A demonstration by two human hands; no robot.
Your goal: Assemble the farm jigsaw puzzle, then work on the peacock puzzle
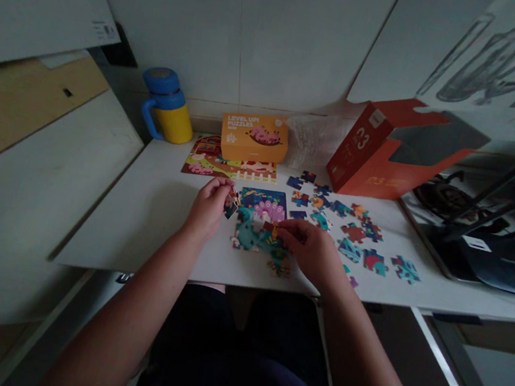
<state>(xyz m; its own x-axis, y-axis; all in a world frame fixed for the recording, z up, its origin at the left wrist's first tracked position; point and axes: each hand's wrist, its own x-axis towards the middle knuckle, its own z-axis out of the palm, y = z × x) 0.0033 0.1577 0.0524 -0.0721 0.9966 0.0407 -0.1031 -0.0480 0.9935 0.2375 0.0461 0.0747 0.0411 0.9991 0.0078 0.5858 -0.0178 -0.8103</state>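
Note:
My left hand (pixel 210 206) is closed on a small card (pixel 231 204) with a dark picture, held just left of the partly joined puzzle (pixel 248 231). That puzzle lies on the white table and shows a purple peacock and teal shapes. Over its right part, my right hand (pixel 302 241) pinches a puzzle piece (pixel 271 228) with red and orange on it. Below my right fingers sits a greenish piece (pixel 279 266) at the puzzle's lower edge. Loose puzzle pieces (pixel 353 232) are spread to the right.
Behind stand a yellow puzzle box (pixel 254 139), a finished farm picture (pixel 202 160), bubble wrap (pixel 316 140) and an orange-red open box (pixel 377 153). A blue and yellow flask (pixel 172 117) is at the back left. Dark equipment (pixel 495 254) occupies the right end.

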